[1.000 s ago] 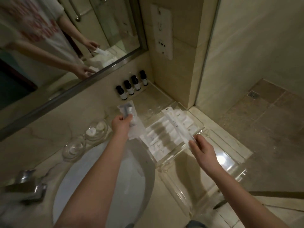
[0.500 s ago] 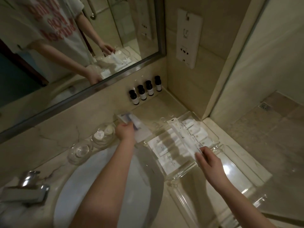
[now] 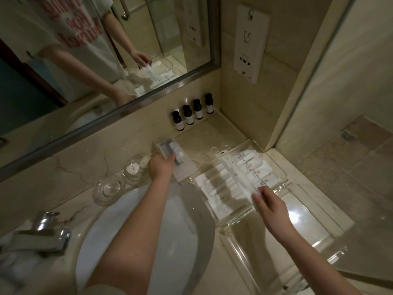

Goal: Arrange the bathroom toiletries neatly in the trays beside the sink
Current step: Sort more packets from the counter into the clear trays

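Note:
My left hand (image 3: 160, 168) grips a clear plastic packet with a razor and a small tube (image 3: 173, 158), held above the counter left of the trays. My right hand (image 3: 269, 204) pinches the near end of a long white wrapped packet (image 3: 236, 174), which lies diagonally over the clear acrylic tray (image 3: 282, 173). Inside that tray lie several white toiletry boxes (image 3: 214, 184) in rows. A second clear tray (image 3: 314, 226) sits nearer to me, with nothing visible in it.
Several small dark bottles (image 3: 189, 114) stand in a row against the back wall. Two glass dishes (image 3: 109, 187), one with round soaps (image 3: 133, 168), sit left of my hand. The sink basin (image 3: 187, 222) and faucet (image 3: 40, 233) are below left. A mirror (image 3: 85, 50) hangs above.
The view has shifted closer to the counter. My right hand lowered the long white packet from above the tray down across the boxes; my left hand stays on the razor packet.

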### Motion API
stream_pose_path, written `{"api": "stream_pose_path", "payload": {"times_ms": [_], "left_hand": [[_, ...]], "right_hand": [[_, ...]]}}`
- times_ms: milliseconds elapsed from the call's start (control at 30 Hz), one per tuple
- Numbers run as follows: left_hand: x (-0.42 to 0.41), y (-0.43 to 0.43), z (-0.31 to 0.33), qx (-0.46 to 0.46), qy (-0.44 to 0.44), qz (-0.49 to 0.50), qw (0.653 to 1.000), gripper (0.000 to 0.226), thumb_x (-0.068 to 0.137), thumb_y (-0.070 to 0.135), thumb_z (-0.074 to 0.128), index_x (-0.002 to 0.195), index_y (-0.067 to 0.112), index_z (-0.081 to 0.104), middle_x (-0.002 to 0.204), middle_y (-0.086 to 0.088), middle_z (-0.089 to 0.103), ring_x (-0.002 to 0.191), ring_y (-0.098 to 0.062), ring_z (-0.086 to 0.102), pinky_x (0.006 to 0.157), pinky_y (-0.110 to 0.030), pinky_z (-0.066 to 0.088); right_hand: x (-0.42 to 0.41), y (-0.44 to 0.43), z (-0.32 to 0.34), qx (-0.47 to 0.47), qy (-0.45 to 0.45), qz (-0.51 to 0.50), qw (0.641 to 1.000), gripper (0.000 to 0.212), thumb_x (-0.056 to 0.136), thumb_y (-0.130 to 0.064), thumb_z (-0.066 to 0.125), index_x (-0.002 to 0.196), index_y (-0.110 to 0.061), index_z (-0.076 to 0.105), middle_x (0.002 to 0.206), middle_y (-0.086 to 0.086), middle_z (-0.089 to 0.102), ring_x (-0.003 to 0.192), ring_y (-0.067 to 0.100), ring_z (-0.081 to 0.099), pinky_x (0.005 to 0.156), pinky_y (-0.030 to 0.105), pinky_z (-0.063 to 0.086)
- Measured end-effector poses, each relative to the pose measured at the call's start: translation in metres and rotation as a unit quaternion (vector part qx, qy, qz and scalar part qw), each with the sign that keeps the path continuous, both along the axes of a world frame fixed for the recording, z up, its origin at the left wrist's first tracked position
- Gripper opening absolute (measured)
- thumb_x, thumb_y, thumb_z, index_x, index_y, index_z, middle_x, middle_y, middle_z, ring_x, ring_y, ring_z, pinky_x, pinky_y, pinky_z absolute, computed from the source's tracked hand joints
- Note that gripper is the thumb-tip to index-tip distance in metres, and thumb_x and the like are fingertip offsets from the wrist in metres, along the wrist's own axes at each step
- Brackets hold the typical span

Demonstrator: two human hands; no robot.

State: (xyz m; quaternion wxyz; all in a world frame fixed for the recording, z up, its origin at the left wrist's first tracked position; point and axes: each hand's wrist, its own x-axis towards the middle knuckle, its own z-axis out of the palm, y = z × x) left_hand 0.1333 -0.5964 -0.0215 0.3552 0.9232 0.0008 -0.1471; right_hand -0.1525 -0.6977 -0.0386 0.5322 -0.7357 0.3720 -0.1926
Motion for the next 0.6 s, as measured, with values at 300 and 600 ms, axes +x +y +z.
{"api": "stream_pose_path", "payload": {"times_ms": [300,600], "left_hand": [[-0.114,-0.026,0.041,-0.140,0.067,-0.224,0.962,0.029,0.092,0.035,0.053,0.105,0.010,0.060,0.104,-0.003,0.057,0.094,-0.017,0.055,0.075,-0.024,0.046],[-0.180,-0.061,0.045,-0.255,0.259,-0.201,0.910,0.018,0.085,0.032,0.062,0.090,0.015,0.064,0.092,-0.004,0.065,0.085,-0.019,0.058,0.071,-0.028,0.043]], "right_hand": [[-0.013,0.011,0.014,0.017,-0.064,-0.007,0.998,0.020,0.087,-0.028,0.051,0.075,-0.011,0.052,0.061,-0.001,0.045,0.055,0.006,0.038,0.054,0.018,0.033],[-0.062,0.012,0.018,0.022,-0.023,0.007,0.999,0.020,0.089,-0.011,0.061,0.076,-0.025,0.056,0.063,-0.014,0.055,0.057,0.001,0.049,0.055,0.012,0.039]]}}
